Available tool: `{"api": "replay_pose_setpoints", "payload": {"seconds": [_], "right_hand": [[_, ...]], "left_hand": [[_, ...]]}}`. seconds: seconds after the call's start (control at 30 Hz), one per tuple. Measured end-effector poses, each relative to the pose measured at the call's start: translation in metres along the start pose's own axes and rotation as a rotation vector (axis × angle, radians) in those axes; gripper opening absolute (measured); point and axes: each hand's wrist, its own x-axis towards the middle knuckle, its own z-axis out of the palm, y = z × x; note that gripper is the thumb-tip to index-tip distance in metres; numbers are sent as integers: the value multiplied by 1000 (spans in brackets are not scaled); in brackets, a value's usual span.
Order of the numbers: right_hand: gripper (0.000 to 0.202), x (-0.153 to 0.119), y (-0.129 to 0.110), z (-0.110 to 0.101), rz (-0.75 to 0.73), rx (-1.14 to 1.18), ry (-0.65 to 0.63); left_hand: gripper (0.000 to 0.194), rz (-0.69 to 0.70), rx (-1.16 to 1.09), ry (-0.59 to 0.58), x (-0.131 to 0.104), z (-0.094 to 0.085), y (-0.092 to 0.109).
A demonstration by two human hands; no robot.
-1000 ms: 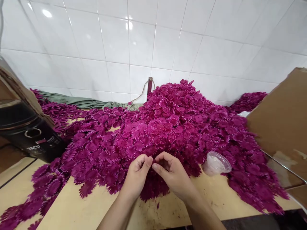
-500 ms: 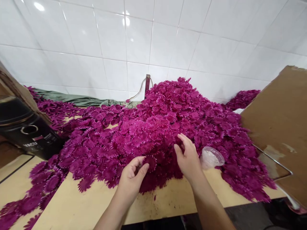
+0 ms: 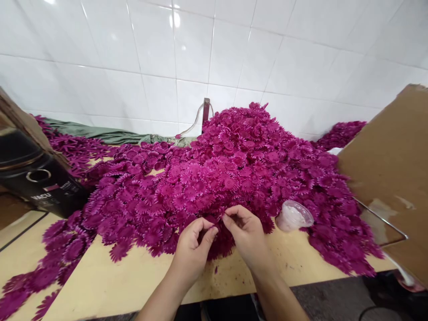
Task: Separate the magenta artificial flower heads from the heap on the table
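Observation:
A large heap of magenta artificial flower heads [image 3: 230,165] spreads across the wooden table in front of me. At its near edge my left hand [image 3: 192,245] is closed, thumb against index finger, on a flower head seen nearly edge-on. Close beside it on the right, the thumb and index finger of my right hand [image 3: 245,234] pinch another small magenta flower piece [image 3: 220,214]. The fingertips of both hands nearly meet, and the fingers partly hide what they hold. Right of my right hand stands a clear plastic cup [image 3: 294,216] with whitish contents.
A black canister [image 3: 50,183] stands at the left beside cardboard. A large cardboard sheet [image 3: 388,178] leans at the right, with a metal rod [image 3: 381,218] near it. Green cloth [image 3: 100,133] lies along the tiled wall [image 3: 150,58]. The table's front edge is near me.
My right hand has come left and down from the heap, from open fingers to a pinch beside my left hand. My left hand has shifted slightly right, still holding its flower head.

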Motion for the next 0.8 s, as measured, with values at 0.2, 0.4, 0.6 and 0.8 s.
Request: {"api": "replay_pose_setpoints", "payload": {"seconds": [0.2,0.4,0.6,0.8], "right_hand": [[14,45,11,-36,-80,-190,396],[24,12,-8,-13,-335,-436,98],[9,-13,-12,7,-34,-191,-290],[8,1,-3,4,79,107,-170]], "left_hand": [[19,-56,-84,102,-3,-8,6],[28,-144,-141,55,8,-7,5],[43,-124,-119,70,11,-2,1],[34,-103,-101,20,6,-2,3]]}}
